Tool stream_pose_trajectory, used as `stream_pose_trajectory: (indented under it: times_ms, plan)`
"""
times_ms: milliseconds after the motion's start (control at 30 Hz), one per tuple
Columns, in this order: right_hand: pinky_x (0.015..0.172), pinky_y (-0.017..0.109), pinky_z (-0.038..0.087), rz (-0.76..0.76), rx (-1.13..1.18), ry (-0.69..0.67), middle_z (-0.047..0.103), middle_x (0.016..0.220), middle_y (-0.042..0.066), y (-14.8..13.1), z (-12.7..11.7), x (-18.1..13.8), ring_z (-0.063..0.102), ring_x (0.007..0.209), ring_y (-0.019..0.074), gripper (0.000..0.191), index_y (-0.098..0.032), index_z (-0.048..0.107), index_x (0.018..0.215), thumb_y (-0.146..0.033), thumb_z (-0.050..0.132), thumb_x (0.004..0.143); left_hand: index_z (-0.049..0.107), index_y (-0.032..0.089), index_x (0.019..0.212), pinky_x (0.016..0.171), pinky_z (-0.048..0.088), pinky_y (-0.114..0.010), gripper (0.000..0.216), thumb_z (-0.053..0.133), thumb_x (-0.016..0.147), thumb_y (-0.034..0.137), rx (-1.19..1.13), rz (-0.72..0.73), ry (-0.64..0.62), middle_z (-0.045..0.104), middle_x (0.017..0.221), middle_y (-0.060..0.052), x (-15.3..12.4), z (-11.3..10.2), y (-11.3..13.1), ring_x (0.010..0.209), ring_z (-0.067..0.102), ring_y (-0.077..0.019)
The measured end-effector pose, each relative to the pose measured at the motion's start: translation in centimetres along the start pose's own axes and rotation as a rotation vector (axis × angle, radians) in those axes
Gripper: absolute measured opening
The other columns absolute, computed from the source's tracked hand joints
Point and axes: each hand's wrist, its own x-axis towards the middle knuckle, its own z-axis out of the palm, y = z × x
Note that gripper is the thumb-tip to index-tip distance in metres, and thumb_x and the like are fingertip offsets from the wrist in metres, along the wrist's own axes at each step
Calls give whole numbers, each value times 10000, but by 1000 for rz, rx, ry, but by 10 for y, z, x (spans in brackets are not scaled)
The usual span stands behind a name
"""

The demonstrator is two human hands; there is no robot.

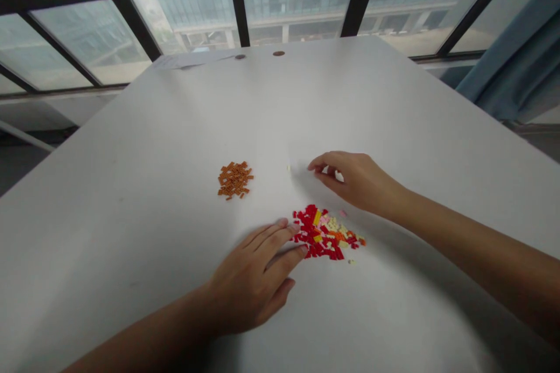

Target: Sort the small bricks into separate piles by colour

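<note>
A mixed heap of small bricks [326, 234], mostly red with some yellow, pink, cream and orange, lies on the white table [175, 128]. My left hand [256, 277] rests flat with fingers stretched out, fingertips touching the heap's left edge. My right hand [350, 178] hovers beyond the heap, fingers curled in a pinch near a tiny pale brick [289, 168] on the table. Whether anything sits in the pinch is hidden. A sorted pile of orange bricks [235, 179] lies to the left.
A sheet of paper [192, 60] and two round holes [279, 53] sit at the table's far edge. Dark-framed windows stand behind it, and a blue curtain [516, 58] hangs at the right.
</note>
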Motion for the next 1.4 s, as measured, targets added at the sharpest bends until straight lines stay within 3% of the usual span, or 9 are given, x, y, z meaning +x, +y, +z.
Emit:
stream_pose_trajectory:
  times_ms: [133, 200, 333, 533, 1067, 1400]
  plan:
    - [598, 258, 451, 9, 116, -245, 706, 744, 0, 1, -13, -36, 603, 611, 135, 132, -226, 709, 822, -257, 582, 834, 535, 90, 1245, 1055, 476, -487, 373, 494, 877, 132, 15, 21, 10, 593, 1292, -197, 1, 0, 2, 1311, 492, -299]
    - [601, 271, 457, 25, 129, -282, 698, 740, 10, -1, -15, -48, 602, 611, 142, 166, -232, 718, 839, -300, 566, 842, 550, 87, 1229, 1045, 487, -481, 359, 500, 877, 132, 26, 42, 24, 608, 1272, -191, 2, -1, 2, 1281, 519, -297]
    - [656, 295, 488, 8, 175, -265, 680, 802, 40, -4, -10, -59, 621, 663, 155, 220, -224, 724, 911, -341, 545, 857, 591, 79, 1177, 1009, 517, -474, 319, 511, 871, 122, 44, 63, 49, 623, 1245, -191, 3, -2, 3, 1238, 552, -306]
    - [681, 296, 520, 13, 213, -298, 698, 873, 60, -5, -5, -58, 659, 694, 158, 217, -213, 722, 904, -264, 517, 857, 599, 85, 1171, 1016, 518, -471, 310, 491, 883, 125, 55, 73, 53, 659, 1188, -164, 3, -2, 5, 1199, 582, -281]
    - [664, 291, 505, 80, 129, -305, 711, 820, 38, -6, -5, -59, 674, 693, 170, 132, -223, 720, 860, -231, 589, 843, 594, 91, 1186, 1032, 499, -472, 315, 494, 890, 136, 58, 78, 25, 657, 1191, -170, 2, -2, 3, 1216, 572, -280]
    - [674, 284, 530, 148, 237, -245, 745, 830, 18, -8, -12, -53, 687, 718, 167, 163, -229, 718, 863, -270, 567, 819, 604, 88, 1163, 1014, 514, -470, 300, 497, 887, 128, 61, 89, 64, 670, 1161, -162, 2, -1, 3, 1187, 592, -284]
